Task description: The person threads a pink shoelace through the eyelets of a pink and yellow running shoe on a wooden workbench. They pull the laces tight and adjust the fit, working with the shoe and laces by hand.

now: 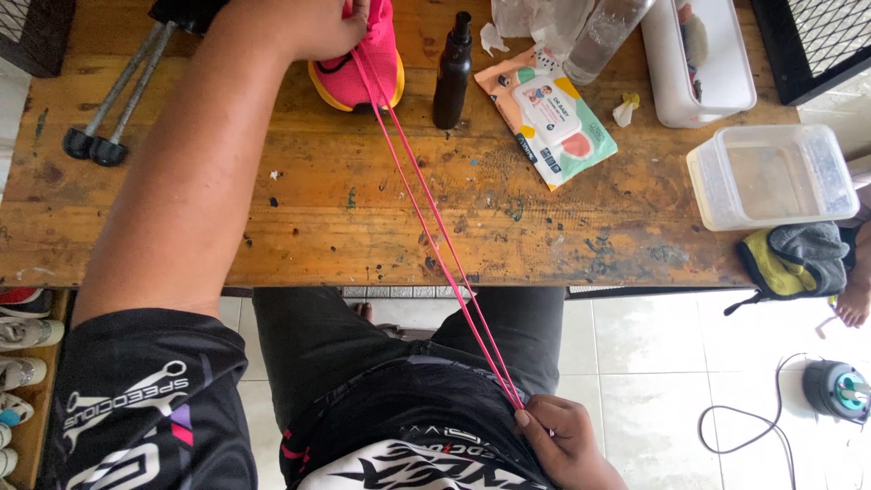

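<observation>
A bright pink shoe (374, 65) with a yellow sole lies at the far edge of a worn wooden table (363, 209). My left hand (313, 25) rests on the shoe and grips its upper. A long pink shoelace (431, 213) runs taut in two strands from the shoe across the table to my lap. My right hand (562, 440) is closed on the lace's ends near my waist.
A black spray bottle (452, 73) stands just right of the shoe, beside a pack of wet wipes (549, 118). Clear plastic containers (771, 174) and a white tub (699, 63) sit at the right. Yellow-grey cloths (794, 259) hang off the edge. Two metal rods (113, 95) lie at the left.
</observation>
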